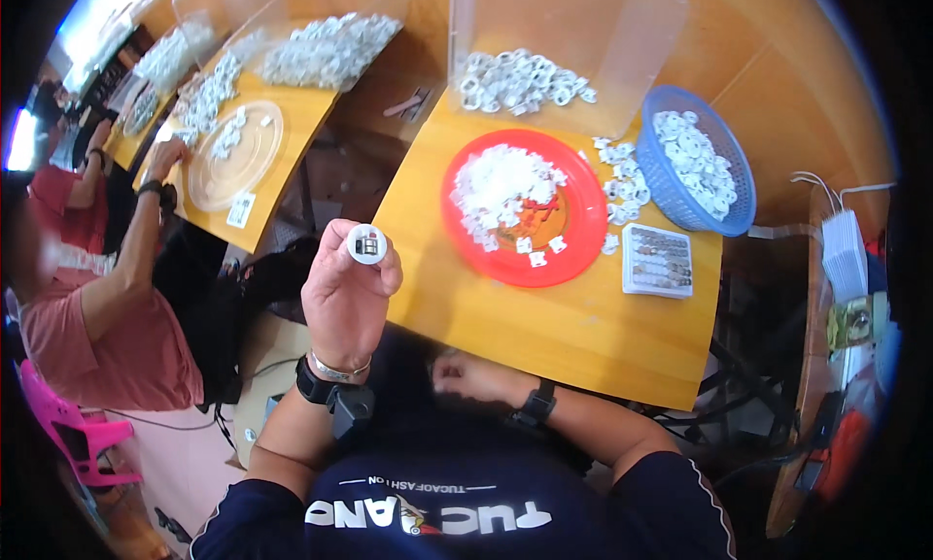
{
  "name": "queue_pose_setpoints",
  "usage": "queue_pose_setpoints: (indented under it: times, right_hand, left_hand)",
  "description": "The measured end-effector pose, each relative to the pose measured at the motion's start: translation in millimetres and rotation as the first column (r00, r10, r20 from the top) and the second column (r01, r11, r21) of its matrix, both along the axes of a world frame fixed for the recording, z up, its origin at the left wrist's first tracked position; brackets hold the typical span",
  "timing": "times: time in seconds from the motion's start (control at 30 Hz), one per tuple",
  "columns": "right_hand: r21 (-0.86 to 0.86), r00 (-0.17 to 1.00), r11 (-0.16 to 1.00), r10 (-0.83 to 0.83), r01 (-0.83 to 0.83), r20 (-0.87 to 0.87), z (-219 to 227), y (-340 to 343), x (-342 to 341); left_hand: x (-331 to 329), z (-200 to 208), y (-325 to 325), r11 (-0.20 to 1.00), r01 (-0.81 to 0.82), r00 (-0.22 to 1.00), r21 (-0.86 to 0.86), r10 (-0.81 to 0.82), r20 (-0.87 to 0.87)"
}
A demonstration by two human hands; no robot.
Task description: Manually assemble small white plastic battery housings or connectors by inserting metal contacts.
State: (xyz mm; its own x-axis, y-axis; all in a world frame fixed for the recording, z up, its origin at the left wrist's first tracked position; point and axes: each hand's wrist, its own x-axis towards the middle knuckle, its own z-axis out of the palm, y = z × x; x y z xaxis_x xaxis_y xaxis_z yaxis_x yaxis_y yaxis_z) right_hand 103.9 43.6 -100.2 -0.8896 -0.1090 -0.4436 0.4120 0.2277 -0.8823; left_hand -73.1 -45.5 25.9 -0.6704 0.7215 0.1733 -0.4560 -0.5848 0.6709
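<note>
My left hand (352, 293) is raised off the table's left edge. Its thumb and fingers pinch a small round white plastic part (367, 244), with shiny metal pieces showing inside its face. Low by the table's front edge, my right hand (468, 377) is curled closed in shadow; whatever its fingers hold, if anything, is hidden. A round red plate (583, 244) on the table bears a heap of small white plastic pieces (505, 186), a few of them lying apart near its front rim. Beside it, a white square tray (657, 286) contains rows of small metallic parts.
White ring-shaped parts (520, 79) fill a clear bin (622, 35) at the back. A blue basket (695, 210) with similar parts stands right, near loose white pieces (624, 186). On the left, a co-worker (107, 298) sits at another table (238, 210) holding white parts.
</note>
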Motion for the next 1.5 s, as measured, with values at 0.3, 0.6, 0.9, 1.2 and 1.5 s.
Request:
queue_pose_setpoints:
  times: [0.3,0.6,0.9,1.2,1.5]
  right_hand:
    - [0.118,0.961,0.993,0.015,0.018,-0.275,77.3,9.4,19.0]
    - [-0.277,0.667,0.791,-0.610,0.546,-0.429,156.9,107.1,16.7]
    - [-0.377,0.473,0.632,-0.766,0.677,-0.436,138.7,144.5,3.0]
    - [-0.397,0.382,0.573,-0.799,0.717,-0.465,140.2,118.6,0.6]
    - [-0.429,0.392,0.576,-0.805,0.696,-0.445,134.0,89.9,-8.6]
  left_hand:
    - [11.9,28.9,32.8,0.997,0.077,0.990,0.008,-0.077,0.116]
    - [19.7,28.6,64.3,0.948,0.309,0.943,0.072,-0.315,0.110]
    - [23.3,-13.3,123.6,0.866,0.490,0.842,0.104,-0.501,0.200]
    - [38.2,-19.4,111.1,0.832,0.539,0.790,0.134,-0.554,0.262]
    - [52.0,-23.3,79.2,0.828,0.519,0.761,0.211,-0.560,0.327]
